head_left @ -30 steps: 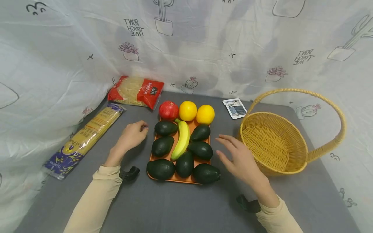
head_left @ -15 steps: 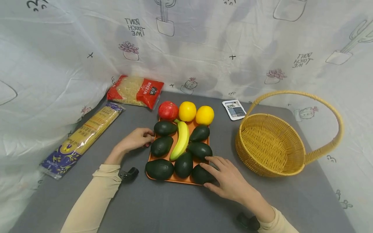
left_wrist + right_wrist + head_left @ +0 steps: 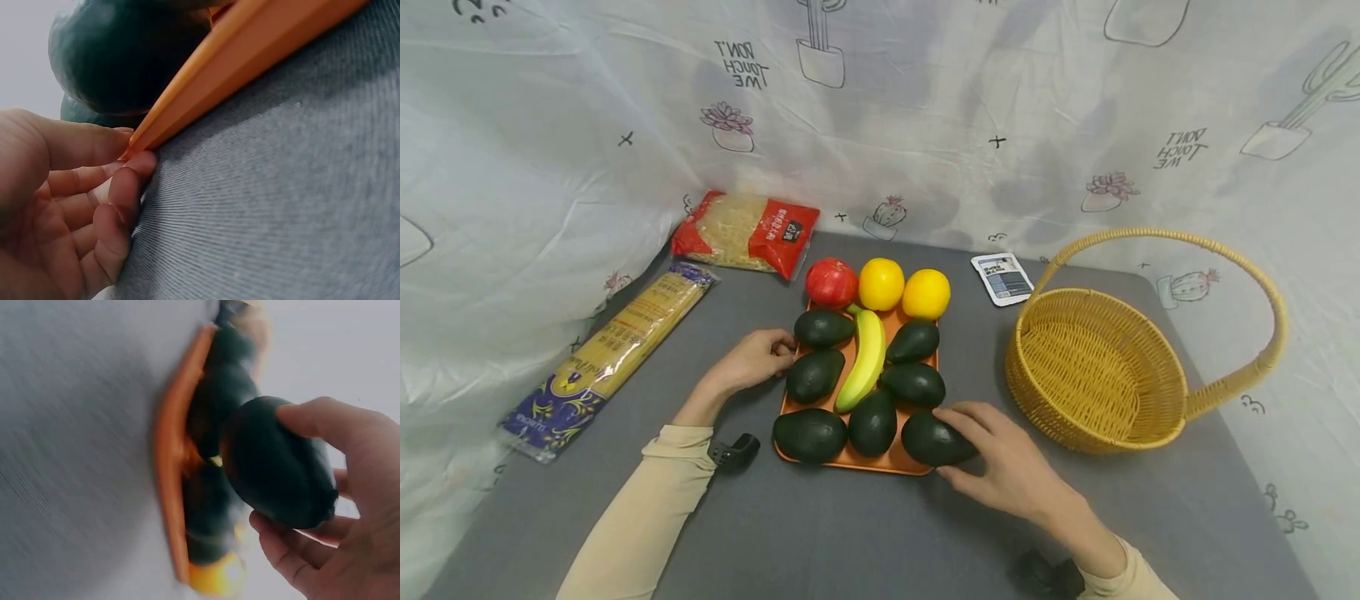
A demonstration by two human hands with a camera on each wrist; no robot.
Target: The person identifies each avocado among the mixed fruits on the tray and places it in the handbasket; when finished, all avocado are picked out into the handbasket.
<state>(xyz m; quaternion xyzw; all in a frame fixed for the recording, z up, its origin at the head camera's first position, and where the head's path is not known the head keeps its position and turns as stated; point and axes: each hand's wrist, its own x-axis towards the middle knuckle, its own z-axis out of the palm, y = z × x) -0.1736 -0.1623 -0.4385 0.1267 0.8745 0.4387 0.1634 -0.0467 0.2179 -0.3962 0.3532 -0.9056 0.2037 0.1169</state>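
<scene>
My right hand [image 3: 1011, 458] grips a dark green avocado [image 3: 278, 464] between thumb and fingers, at the near right corner of an orange tray [image 3: 842, 458]. In the right wrist view this avocado is lifted off the tray. At the tray's left edge, my left hand [image 3: 752, 360] pinches the rim between thumb and fingertips, plain in the left wrist view. Several more avocados [image 3: 810, 435] lie on the tray around a yellow banana [image 3: 862, 361]. Along its far end sit a red pomegranate-like fruit [image 3: 831, 283] and two round yellow fruits [image 3: 882, 285].
A yellow wicker basket [image 3: 1105, 379] with a tall handle stands to the right. Behind it lies a small white labelled packet [image 3: 1003, 279]. Spaghetti in a long pack [image 3: 610, 358] lies at the left, and a red pasta bag [image 3: 747, 233] by the back curtain.
My right hand has come left and down from beside the basket, taken hold of the near right avocado and raised it. The left hand has moved right to the tray's rim.
</scene>
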